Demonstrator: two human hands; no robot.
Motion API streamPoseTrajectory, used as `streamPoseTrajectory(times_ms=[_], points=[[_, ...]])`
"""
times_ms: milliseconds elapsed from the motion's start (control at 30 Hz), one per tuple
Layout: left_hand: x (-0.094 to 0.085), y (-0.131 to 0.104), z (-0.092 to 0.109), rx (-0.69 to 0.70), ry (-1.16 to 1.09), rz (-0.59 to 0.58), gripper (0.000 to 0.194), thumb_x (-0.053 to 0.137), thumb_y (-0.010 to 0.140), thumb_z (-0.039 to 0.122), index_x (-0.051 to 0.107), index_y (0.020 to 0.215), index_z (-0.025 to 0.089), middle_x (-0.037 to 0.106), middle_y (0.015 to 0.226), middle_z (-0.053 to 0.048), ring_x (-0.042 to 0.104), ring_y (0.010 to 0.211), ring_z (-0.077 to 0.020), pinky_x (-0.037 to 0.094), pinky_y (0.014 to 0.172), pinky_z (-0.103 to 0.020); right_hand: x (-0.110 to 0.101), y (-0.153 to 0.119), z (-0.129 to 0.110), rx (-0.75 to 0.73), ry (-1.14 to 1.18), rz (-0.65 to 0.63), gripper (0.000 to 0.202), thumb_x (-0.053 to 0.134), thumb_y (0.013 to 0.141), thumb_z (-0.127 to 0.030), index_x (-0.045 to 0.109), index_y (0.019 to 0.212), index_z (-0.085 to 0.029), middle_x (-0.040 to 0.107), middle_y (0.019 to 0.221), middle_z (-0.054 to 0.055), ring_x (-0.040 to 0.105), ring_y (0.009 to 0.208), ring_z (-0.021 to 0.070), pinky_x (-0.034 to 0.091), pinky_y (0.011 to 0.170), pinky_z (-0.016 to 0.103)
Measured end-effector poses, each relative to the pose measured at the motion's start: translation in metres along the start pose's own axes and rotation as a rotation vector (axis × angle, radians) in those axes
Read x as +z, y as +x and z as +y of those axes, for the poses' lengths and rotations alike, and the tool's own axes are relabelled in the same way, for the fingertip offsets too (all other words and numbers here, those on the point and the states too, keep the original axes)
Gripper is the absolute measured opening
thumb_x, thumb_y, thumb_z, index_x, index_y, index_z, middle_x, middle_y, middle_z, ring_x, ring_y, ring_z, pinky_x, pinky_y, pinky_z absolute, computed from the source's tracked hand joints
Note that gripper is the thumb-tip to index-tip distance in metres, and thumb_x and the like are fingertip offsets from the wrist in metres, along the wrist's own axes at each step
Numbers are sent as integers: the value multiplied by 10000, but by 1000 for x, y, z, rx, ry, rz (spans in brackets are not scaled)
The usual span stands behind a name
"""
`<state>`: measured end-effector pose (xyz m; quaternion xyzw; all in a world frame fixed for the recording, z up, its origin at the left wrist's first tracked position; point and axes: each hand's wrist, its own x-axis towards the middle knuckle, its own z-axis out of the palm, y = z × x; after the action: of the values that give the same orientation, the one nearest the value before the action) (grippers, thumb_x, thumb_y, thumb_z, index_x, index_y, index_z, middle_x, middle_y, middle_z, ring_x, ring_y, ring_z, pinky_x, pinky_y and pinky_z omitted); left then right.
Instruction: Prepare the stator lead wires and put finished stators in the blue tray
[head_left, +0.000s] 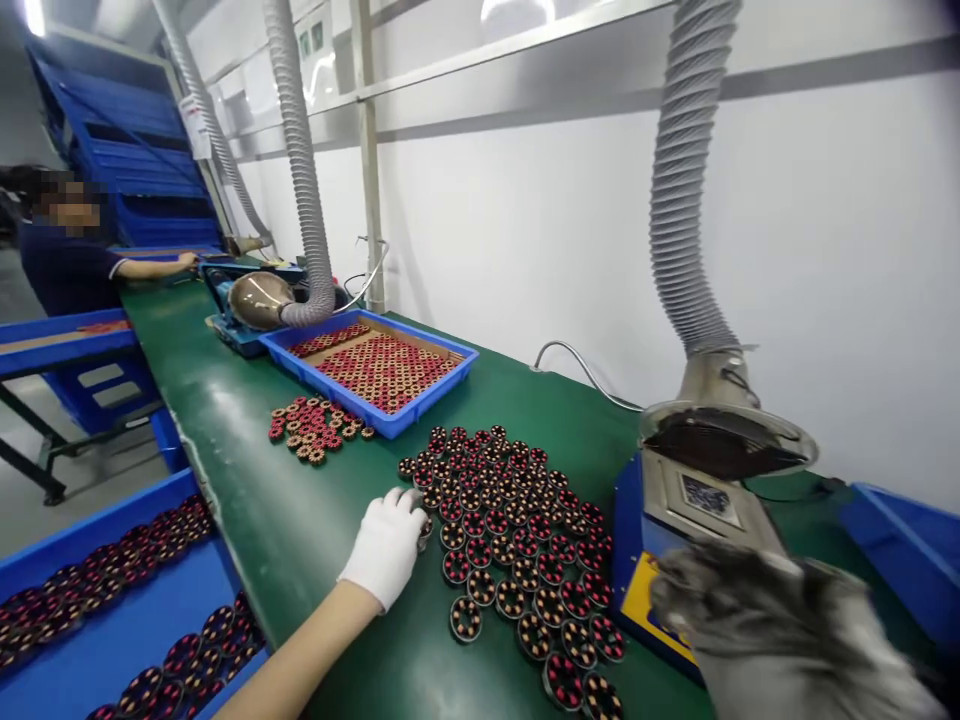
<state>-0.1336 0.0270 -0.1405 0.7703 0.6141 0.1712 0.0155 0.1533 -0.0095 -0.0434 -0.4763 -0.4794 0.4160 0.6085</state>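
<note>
My left hand [386, 548], in a white glove, is at the left edge of a pile of round motor stators [517, 540] with dark rims and red or tan windings. Its fingers are curled together around one stator [425, 534], mostly hidden under the fingertips. My right hand [772, 620] wears a soiled grey glove and is smeared by motion; whether it holds anything is unclear. It is in front of a blue machine [628, 540] with a small square pot [709, 497] of shiny grey material on top, beneath a round fume hood [727, 440].
A blue tray [397, 420] of neatly rowed small red and tan stators stands on the green bench [247, 450], a loose cluster [315, 428] beside it. Blue crates [112, 650] hold more stators at lower left. A blue bin [900, 550] stands right. A co-worker [67, 250] sits far left.
</note>
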Motion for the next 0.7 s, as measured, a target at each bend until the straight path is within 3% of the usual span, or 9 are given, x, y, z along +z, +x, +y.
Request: streamPoseTrajectory(times_ms=[100, 167, 233, 300, 400, 533, 600, 700], points=[[-32, 11, 33, 121, -86, 101, 112, 559, 759, 116, 561, 853, 176, 519, 1176, -96, 397, 1155, -275, 386, 917, -451, 21, -4, -12, 70, 97, 99, 289, 635, 687, -486, 697, 804, -230, 719, 815, 72, 651, 766, 229, 500, 748, 362], [-55, 20, 70, 227, -268, 242, 135, 569, 771, 160, 549, 898, 201, 487, 1215, -71, 380, 1179, -236, 360, 970, -430, 29, -5, -18, 95, 201, 7, 275, 700, 659, -389, 687, 883, -230, 702, 948, 56, 628, 886, 217, 462, 848, 341], [-69, 30, 112, 302, -736, 391, 187, 603, 707, 129, 580, 872, 213, 502, 1200, -63, 439, 1137, -242, 384, 963, -429, 33, -5, -23, 116, 480, -153, 354, 685, 677, -373, 646, 1006, -250, 660, 1076, 55, 598, 974, 231, 445, 888, 379], [-71, 38, 152, 288, -1195, 382, 212, 606, 650, 94, 620, 819, 220, 525, 1182, -53, 523, 1057, -237, 468, 881, -371, 31, -6, -28, 93, 680, -193, 415, 714, 648, -339, 626, 1045, -261, 651, 1096, 58, 596, 983, 241, 440, 896, 403], [-60, 48, 193, 231, -1541, 345, 228, 584, 615, 84, 647, 795, 209, 549, 1153, -67, 597, 946, -222, 540, 729, -285, 23, -5, -32, 12, 721, -36, 418, 793, 549, -248, 672, 949, -254, 696, 986, 51, 631, 900, 227, 470, 854, 370], [-55, 52, 210, 411, -1290, 420, 376, 627, 593, 118, 616, 946, 246, 504, 1194, -58, 539, 1046, -240, 511, 834, -339, 8, -3, -34, 6, 739, 57, 398, 779, 581, -295, 671, 962, -255, 702, 970, 45, 647, 824, 186, 486, 817, 332], [-61, 48, 205, 495, -1065, 440, 397, 645, 623, 169, 578, 1001, 270, 494, 1190, -50, 516, 1066, -246, 488, 870, -393, 5, -2, -34, -17, 705, 95, 358, 745, 631, -331, 666, 971, -250, 699, 969, 35, 639, 832, 165, 475, 828, 303], [-71, 43, 191, 491, -763, 559, 360, 644, 694, 256, 530, 1035, 236, 482, 1180, -89, 481, 1086, -270, 458, 887, -458, 4, 0, -32, -87, 625, 193, 317, 696, 674, -401, 666, 945, -239, 686, 963, 20, 612, 861, 147, 461, 815, 258]])
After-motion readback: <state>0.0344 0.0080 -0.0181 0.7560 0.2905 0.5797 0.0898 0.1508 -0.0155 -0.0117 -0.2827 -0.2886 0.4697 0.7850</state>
